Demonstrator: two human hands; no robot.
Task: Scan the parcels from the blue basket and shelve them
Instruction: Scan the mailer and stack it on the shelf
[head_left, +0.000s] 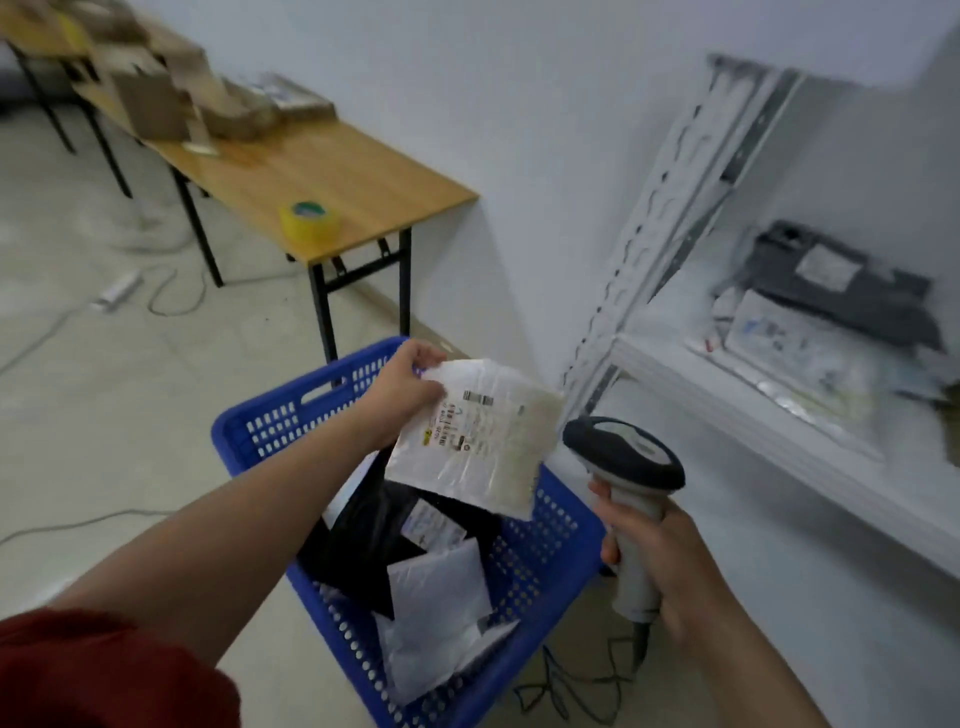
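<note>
My left hand (402, 387) pinches the top left corner of a white parcel (483, 441) with a barcode label, held above the blue basket (291, 421) on the floor. Black and white parcels (441, 587) lie inside the basket. My right hand (660, 561) grips the handle of a grey barcode scanner (621, 454), whose black head is just right of the held parcel. To the right stands a white shelf (727, 405) with a dark grey parcel (841, 291) and pale bags (810, 353) lying on it.
A wooden folding table (332, 171) stands at the back left with a tape roll (310, 218) and cardboard boxes (156, 98). Cables and a power strip (117, 291) lie on the floor. The scanner's cord (571, 680) trails by the basket.
</note>
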